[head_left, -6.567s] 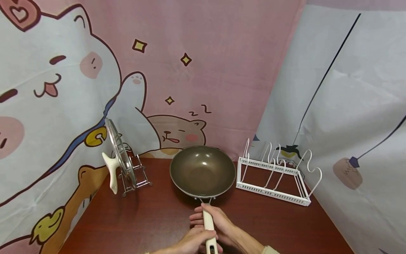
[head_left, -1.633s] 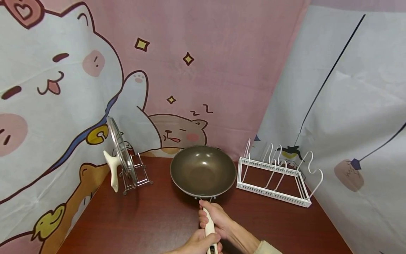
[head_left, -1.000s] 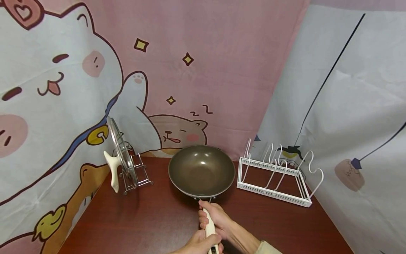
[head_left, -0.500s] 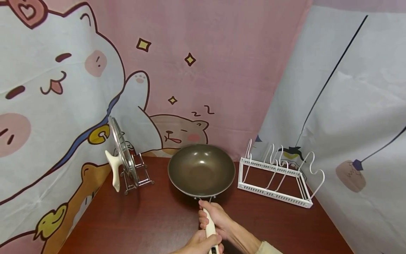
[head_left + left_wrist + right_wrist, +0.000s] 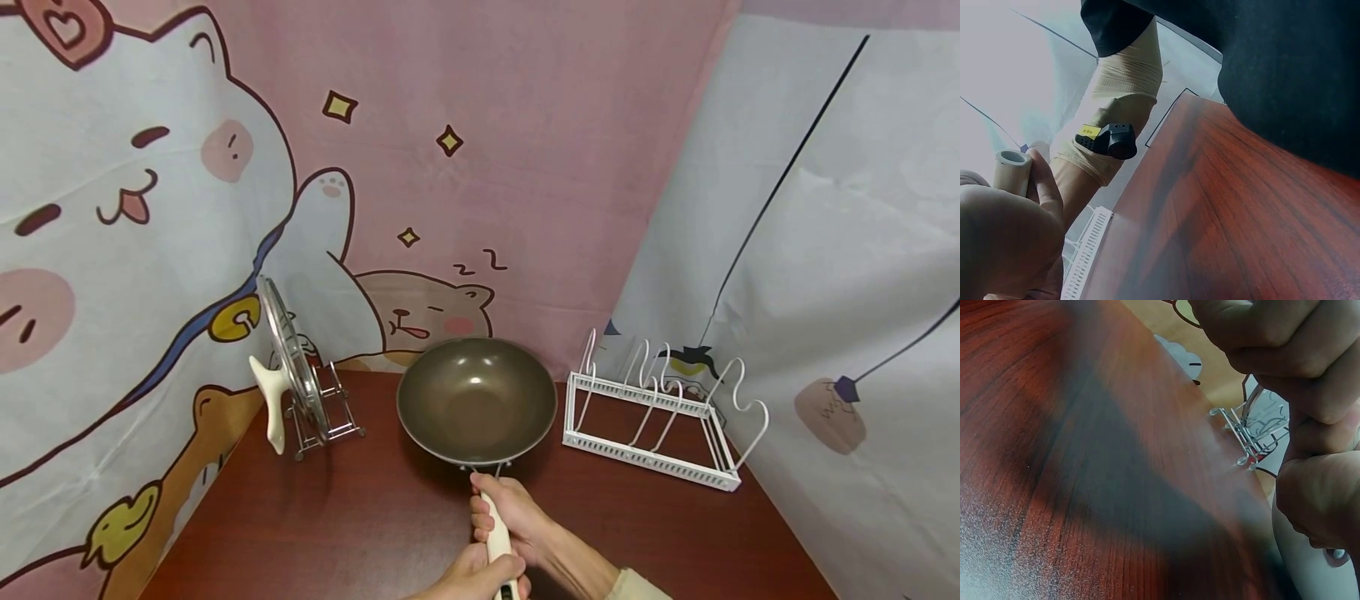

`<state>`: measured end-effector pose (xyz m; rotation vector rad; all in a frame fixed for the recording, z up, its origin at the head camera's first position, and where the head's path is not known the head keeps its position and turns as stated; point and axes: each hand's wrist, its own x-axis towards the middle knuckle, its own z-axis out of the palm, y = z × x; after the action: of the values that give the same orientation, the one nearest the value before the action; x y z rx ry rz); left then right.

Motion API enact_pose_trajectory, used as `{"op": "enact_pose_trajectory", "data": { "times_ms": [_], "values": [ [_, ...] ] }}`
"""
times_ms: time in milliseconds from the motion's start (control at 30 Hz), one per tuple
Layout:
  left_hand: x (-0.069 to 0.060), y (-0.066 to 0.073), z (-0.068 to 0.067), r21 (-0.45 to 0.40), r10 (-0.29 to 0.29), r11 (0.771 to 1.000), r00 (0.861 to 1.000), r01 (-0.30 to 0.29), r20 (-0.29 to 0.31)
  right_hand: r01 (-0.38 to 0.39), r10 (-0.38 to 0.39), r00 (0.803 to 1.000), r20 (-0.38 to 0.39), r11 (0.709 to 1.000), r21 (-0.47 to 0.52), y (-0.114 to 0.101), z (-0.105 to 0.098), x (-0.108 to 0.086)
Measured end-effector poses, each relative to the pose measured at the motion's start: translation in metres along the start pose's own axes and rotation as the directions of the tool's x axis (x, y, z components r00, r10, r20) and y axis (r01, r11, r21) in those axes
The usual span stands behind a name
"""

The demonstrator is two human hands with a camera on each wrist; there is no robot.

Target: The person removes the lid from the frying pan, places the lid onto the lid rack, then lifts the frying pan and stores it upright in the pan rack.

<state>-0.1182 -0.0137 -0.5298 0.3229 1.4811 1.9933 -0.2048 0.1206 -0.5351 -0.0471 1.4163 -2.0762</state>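
A deep brown frying pan point(image 5: 477, 404), shaped like a wok, faces upward in the middle of the head view, its cream handle point(image 5: 497, 537) pointing toward me. My right hand point(image 5: 513, 515) grips the handle close to the pan, fingers curled round it. Behind it, my left hand point(image 5: 480, 575) holds the handle's end, thumb on top. The left wrist view shows the hollow handle end point(image 5: 1012, 174) sticking out of the left hand. At the lower right of the right wrist view is the pan's pale outer wall point(image 5: 1310, 569). Whether its base touches the table is hidden.
On the left, a wire rack point(image 5: 341, 417) holds a glass lid point(image 5: 288, 358) on edge, its cream knob point(image 5: 270, 404) facing left. A white rack point(image 5: 645, 454) with upright wire dividers stands on the right. Patterned cloth point(image 5: 525, 167) hangs behind the brown table point(image 5: 360, 517).
Both hands' fingers, looser around the handle several seconds ago, now wrap it tightly. Over the last second and a half the pan has shifted slightly left and up in view. Both racks stay put.
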Motion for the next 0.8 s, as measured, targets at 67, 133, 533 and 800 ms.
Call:
{"op": "enact_pose_trajectory", "data": {
  "times_ms": [67, 133, 533, 800],
  "values": [
    [-0.0003, 0.0006, 0.0005, 0.007, 0.001, 1.0, 1.0, -0.001, -0.007, 0.001, -0.001, 1.0, -0.003, 1.0, -0.001, 0.0003, -0.0005, 0.0004],
    [-0.0008, 0.0012, 0.001, 0.015, 0.004, 1.0, 1.0, -0.004, -0.013, 0.001, -0.001, 1.0, -0.006, 1.0, 0.0, 0.0006, -0.0008, 0.0007],
    [-0.0028, 0.0025, 0.0034, 0.001, -0.004, 1.0, 1.0, 0.004, -0.025, 0.013, -0.013, 1.0, -0.016, 1.0, -0.008, -0.0003, 0.0016, -0.0013],
    [-0.0041, 0.004, 0.0036, 0.01, 0.004, 1.0, 1.0, -0.004, 0.006, 0.02, -0.021, 0.999, -0.026, 0.999, -0.031, -0.0033, 0.0042, -0.0047]
  ]
}}
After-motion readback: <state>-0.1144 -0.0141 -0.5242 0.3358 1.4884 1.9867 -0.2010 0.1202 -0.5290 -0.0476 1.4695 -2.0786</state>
